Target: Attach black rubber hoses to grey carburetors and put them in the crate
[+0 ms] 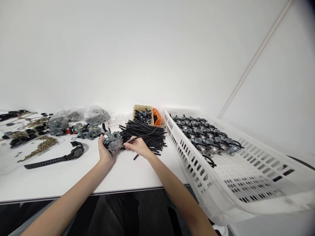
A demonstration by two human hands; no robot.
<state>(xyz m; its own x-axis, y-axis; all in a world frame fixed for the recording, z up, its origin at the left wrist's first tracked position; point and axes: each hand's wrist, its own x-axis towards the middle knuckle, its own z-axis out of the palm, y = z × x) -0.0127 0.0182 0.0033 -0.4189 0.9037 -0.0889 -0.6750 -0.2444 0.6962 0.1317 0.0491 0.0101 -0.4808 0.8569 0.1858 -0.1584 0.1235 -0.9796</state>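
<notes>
My left hand (105,153) is closed around a grey metal carburetor (115,141), held just above the white table. On its right side, my right hand (137,147) pinches a thin black rubber hose (142,135). One end of that hose is close to the carburetor's lower right side; whether it touches is too small to tell. Beneath and behind my right hand spreads a pile of cut black hoses (157,139).
A large white perforated crate (182,154) on the right holds rows of carburetors fitted with hoses. Behind the pile sit a cream bin (135,109) of small parts and an orange basket (158,118). Leftward lie a black wristwatch (76,152), more carburetors (90,131) and brass fittings (46,145).
</notes>
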